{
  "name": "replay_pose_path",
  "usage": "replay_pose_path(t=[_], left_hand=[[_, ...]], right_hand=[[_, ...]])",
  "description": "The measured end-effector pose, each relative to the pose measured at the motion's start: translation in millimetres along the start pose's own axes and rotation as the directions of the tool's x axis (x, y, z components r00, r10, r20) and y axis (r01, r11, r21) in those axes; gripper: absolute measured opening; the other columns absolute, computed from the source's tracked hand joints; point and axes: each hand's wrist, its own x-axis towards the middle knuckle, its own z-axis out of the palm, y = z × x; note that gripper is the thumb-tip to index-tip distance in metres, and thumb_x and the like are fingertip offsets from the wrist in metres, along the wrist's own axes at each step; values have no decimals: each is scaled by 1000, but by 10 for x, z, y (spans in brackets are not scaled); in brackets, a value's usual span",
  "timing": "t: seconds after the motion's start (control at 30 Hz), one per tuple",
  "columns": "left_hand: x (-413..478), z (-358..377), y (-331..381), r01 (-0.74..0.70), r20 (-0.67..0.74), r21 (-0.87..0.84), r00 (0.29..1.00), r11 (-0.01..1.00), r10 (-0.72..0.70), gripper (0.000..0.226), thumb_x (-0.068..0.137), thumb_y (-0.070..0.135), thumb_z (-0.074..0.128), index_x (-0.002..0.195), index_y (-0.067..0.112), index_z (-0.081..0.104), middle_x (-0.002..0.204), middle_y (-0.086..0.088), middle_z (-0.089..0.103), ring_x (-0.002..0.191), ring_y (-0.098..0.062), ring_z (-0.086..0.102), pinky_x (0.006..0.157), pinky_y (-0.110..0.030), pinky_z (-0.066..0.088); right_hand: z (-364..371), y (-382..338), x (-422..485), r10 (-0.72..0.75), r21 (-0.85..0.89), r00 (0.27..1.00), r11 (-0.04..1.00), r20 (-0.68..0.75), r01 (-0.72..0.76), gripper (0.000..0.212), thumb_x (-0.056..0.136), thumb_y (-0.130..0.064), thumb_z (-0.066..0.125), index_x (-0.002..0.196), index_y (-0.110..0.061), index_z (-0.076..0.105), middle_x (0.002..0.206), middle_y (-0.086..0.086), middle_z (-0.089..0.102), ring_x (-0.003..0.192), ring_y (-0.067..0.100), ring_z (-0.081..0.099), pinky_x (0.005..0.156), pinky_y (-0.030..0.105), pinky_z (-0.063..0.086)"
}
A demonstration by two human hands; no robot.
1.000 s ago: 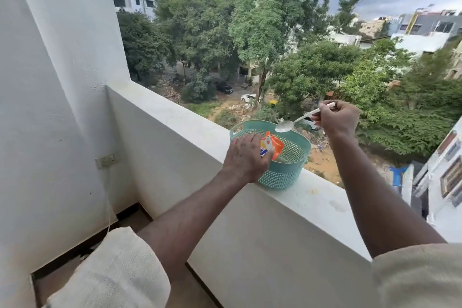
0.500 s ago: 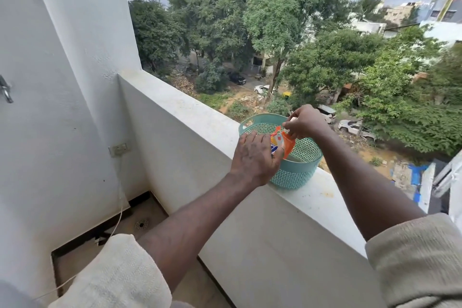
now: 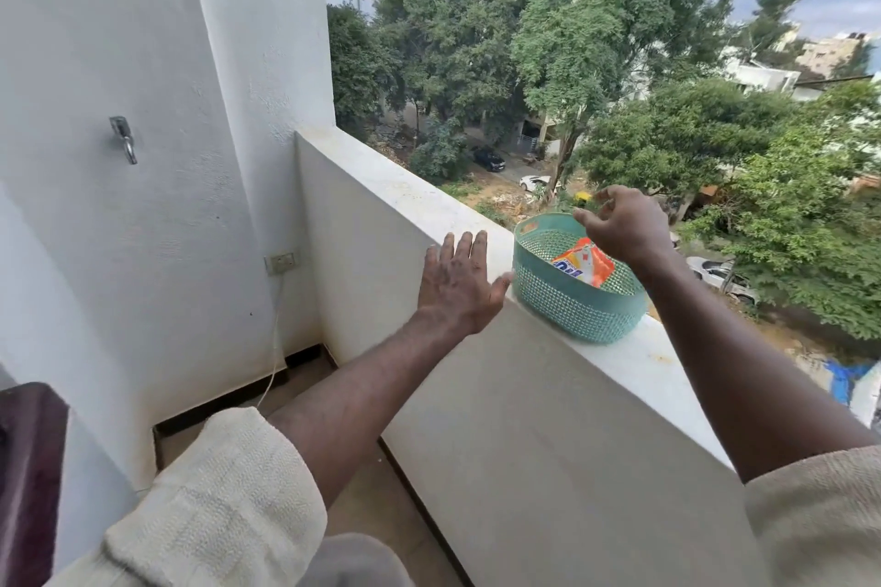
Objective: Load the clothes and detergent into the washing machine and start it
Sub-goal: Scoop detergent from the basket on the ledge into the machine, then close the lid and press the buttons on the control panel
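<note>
A teal perforated basket (image 3: 567, 300) stands on the white balcony ledge (image 3: 429, 215). An orange and white detergent packet (image 3: 584, 267) leans inside it. My left hand (image 3: 460, 284) hovers just left of the basket, fingers straight and spread, holding nothing. Above the basket's far rim is my right hand (image 3: 622, 224), its fingers loosely curled and empty. The spoon is not visible. No washing machine or clothes are in view.
A white wall (image 3: 143, 157) on the left carries a metal tap (image 3: 125, 139) and a socket (image 3: 280, 261) with a thin cord hanging down. A dark maroon object (image 3: 28, 467) sits at the lower left edge. Beyond the ledge is a drop to trees and a street.
My left hand let go of the packet and pulled back left of the basket. My right hand put the spoon down into the basket and lifted away empty. The view turned left.
</note>
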Motion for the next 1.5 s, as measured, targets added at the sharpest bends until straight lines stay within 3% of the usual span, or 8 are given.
replay_pose_path(t=[0.17, 0.3, 0.4, 0.57, 0.77, 0.93, 1.3, 1.5], left_hand=[[-648, -515, -861, 115, -53, 59, 992, 992, -112, 72, 92, 48, 44, 150, 13, 20, 157, -11, 26, 146, -30, 19, 119, -48, 13], [-1487, -1024, -1748, 202, -125, 148, 975, 968, -184, 71, 86, 45, 54, 145, 14, 28, 149, -6, 39, 138, -26, 32, 115, -45, 23], [-2222, -1398, -2409, 319, -138, 151, 944, 936, -299, 71, 88, 43, 53, 147, 15, 26, 154, -7, 32, 144, -27, 24, 119, -44, 16], [-3505, -1965, -3328, 507, -193, 186, 859, 842, -474, 69, 89, 43, 53, 147, 14, 28, 155, -9, 32, 144, -29, 25, 119, -48, 18], [-4580, -2316, -4045, 654, -252, 223, 755, 723, -605, 65, 88, 42, 56, 141, 10, 35, 146, -9, 44, 136, -27, 39, 115, -47, 29], [-4840, -2429, -4474, 701, -271, 220, 712, 678, -648, 67, 88, 44, 55, 142, 10, 35, 147, -10, 44, 137, -29, 38, 114, -48, 28], [-4504, -2590, -5588, 716, -183, 183, 698, 674, -692, 66, 87, 52, 56, 138, 12, 40, 132, -9, 58, 120, -27, 54, 105, -44, 40], [-4056, -2650, -6195, 706, -189, 197, 708, 680, -680, 92, 81, 63, 55, 150, 13, 20, 155, -8, 32, 142, -25, 31, 116, -46, 28]], right_hand=[[254, -962, -633, -195, 78, 981, 978, -14, 195, 50, 86, -38, 66, 128, -10, 58, 130, 18, 60, 115, 33, 57, 102, 42, 44], [591, -1929, -1363, -311, 146, 949, 943, 57, 300, 51, 85, -41, 66, 127, -15, 59, 133, 13, 56, 120, 33, 53, 102, 40, 42], [908, -2602, -1941, -412, 182, 902, 904, 128, 387, 56, 84, -45, 65, 132, -18, 53, 136, 9, 53, 123, 32, 51, 102, 44, 42], [1434, -3669, -2888, -530, 254, 809, 844, 254, 473, 66, 84, -50, 63, 139, -19, 45, 143, 9, 47, 128, 34, 45, 103, 48, 38], [1744, -4744, -3866, -714, 358, 628, 699, 309, 619, 65, 85, -49, 62, 139, -17, 44, 143, 11, 47, 129, 32, 45, 103, 49, 39], [1920, -5412, -4162, -789, 404, 532, 615, 309, 678, 64, 85, -44, 63, 139, -17, 43, 141, 9, 47, 129, 30, 44, 103, 50, 39], [2648, -6551, -3789, -810, 399, 508, 586, 292, 706, 68, 85, -49, 62, 140, -16, 40, 145, 8, 43, 135, 29, 39, 107, 49, 35], [2939, -7128, -3497, -810, 318, 475, 576, 343, 753, 79, 84, -56, 59, 145, -15, 30, 156, 10, 26, 144, 31, 22, 111, 52, 28]])
